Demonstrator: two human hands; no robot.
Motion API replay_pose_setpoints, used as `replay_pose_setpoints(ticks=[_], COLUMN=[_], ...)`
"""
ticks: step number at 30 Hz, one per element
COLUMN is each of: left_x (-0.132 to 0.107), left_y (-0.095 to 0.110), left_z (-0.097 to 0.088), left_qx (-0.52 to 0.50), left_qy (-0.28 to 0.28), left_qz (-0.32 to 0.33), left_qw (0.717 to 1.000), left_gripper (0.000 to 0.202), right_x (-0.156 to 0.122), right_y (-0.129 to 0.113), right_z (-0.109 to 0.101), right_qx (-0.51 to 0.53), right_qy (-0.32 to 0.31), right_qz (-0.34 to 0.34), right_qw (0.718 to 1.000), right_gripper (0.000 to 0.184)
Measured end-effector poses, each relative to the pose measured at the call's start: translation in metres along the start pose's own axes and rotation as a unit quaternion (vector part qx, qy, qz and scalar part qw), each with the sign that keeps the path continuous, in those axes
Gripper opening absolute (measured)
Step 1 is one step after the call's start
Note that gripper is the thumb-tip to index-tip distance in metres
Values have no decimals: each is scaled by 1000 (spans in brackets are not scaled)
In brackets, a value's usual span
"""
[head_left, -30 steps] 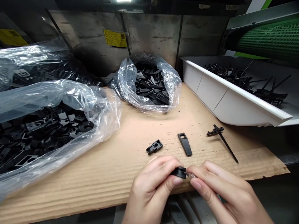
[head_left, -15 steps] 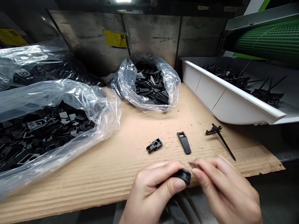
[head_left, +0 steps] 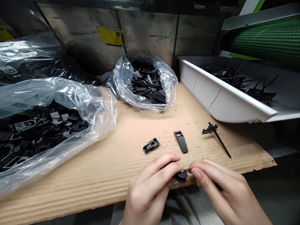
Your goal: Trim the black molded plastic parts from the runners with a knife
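My left hand point(head_left: 150, 190) pinches a small rounded black plastic part point(head_left: 181, 177) between thumb and fingers at the near edge of the cardboard sheet point(head_left: 131, 140). My right hand point(head_left: 222, 193) is closed in a pinch right against that part, holding something tiny I cannot make out. Just beyond the hands lie a small black clip point(head_left: 151, 145), a flat black tab point(head_left: 181, 141) and a black runner with a long thin stem point(head_left: 217, 137).
A big clear bag of black parts point(head_left: 51, 118) fills the left, another bag point(head_left: 145, 84) stands at the back centre. A white tray point(head_left: 222, 97) with black runners sits at the right, under a green belt point(head_left: 264, 40). A metal wall closes the back.
My right hand drew away from the black part half a second ago and has come back to touch it. The view has shifted slightly right and down.
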State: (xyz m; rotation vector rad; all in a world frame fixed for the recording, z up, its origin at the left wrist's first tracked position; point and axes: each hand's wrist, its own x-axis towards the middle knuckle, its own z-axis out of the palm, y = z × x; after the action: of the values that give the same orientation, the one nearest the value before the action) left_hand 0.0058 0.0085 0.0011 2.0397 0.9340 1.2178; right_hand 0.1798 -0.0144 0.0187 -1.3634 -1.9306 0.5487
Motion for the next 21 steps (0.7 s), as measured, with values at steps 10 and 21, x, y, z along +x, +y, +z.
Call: replay_pose_setpoints(ticks=[10,21], left_x=[-1,-2], left_y=[0,-1], left_z=[-1,0], left_qx=[29,41], left_qy=[-21,-13], left_qz=[17,20], left_qw=[999,999], left_gripper=[37,36], right_x=[2,4], right_y=[3,3], right_z=[-7,-9], right_qx=[-39,-41], right_qy=[-30,-51], right_qz=[-6,7], right_qw=[999,998], right_gripper=[22,27])
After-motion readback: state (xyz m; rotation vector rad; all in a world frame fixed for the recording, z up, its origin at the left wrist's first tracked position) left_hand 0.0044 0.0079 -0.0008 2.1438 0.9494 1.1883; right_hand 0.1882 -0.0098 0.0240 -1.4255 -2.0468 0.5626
